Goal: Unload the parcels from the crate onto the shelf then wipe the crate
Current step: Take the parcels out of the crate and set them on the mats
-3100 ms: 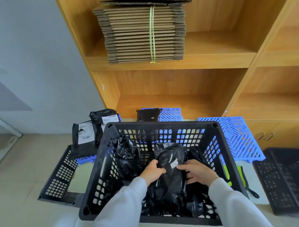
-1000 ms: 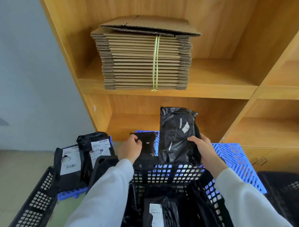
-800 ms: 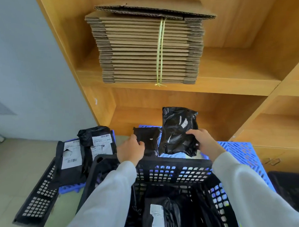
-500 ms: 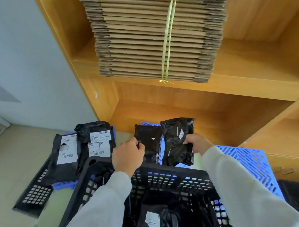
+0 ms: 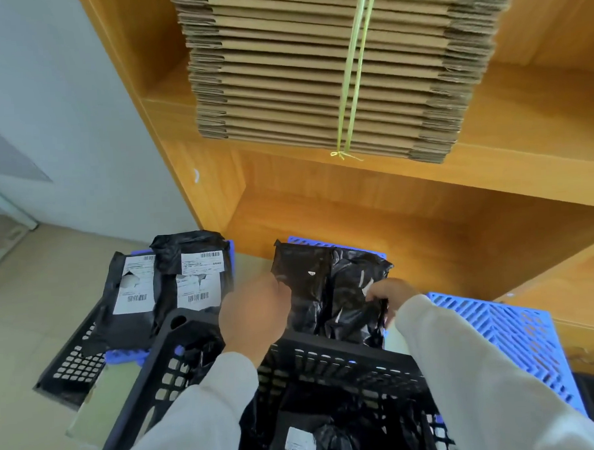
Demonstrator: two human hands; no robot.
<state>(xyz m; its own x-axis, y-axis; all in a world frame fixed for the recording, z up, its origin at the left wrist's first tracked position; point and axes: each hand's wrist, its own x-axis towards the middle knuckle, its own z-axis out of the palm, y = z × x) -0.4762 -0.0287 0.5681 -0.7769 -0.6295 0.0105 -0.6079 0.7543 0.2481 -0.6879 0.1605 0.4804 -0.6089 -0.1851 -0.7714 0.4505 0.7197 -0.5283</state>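
Step in hand: unloading, a parcel being set down. Wiping not begun.

Centre of frame: two black parcels stand side by side past the far rim of the black crate [image 5: 328,356], in front of the lowest shelf [image 5: 407,220] opening. The right hand [image 5: 390,294] grips the crinkled parcel [image 5: 356,290] at its lower right edge. The left hand [image 5: 255,308] is curled against the left edge of the smoother parcel [image 5: 301,275]; whether it pinches or only steadies, I cannot tell.

Left of frame: two labelled parcels [image 5: 162,285] lean on a flat black crate panel [image 5: 73,364]. Bottom of frame: more parcels remain inside the crate, one with a white label [image 5: 298,446].

Top: tied cardboard stack [image 5: 333,70] on the upper shelf.

Next move, my judgement: let the crinkled parcel go only once it stands propped, since the soft bag could slump; then reach back into the crate.
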